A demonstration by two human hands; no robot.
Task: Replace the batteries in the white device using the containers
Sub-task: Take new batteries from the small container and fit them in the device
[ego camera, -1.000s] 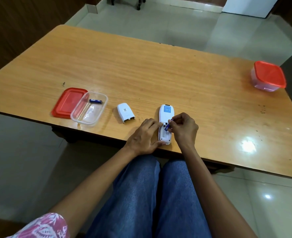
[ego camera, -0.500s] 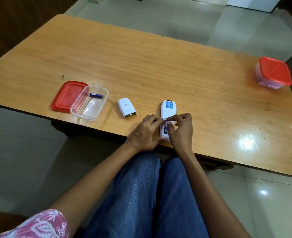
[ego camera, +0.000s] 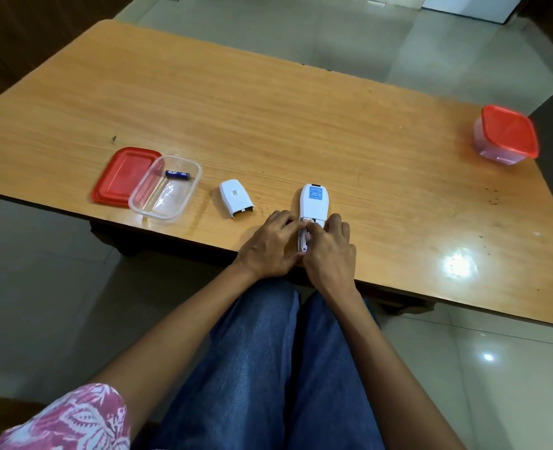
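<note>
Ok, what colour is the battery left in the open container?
Dark blue with a paler end; the battery lies in the clear open container. The head view shows it.

A wooden table [ego camera: 268, 102] with a light grain stood on a pale, glossy tiled floor [ego camera: 301, 34] that caught ceiling light. Blue jeans [ego camera: 284, 368] and a pink floral sleeve [ego camera: 70, 420] filled the lower foreground

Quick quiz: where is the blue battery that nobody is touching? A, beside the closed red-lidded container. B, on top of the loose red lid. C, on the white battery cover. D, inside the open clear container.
D: the blue battery lies inside the open clear container, next to the loose red lid.
</note>
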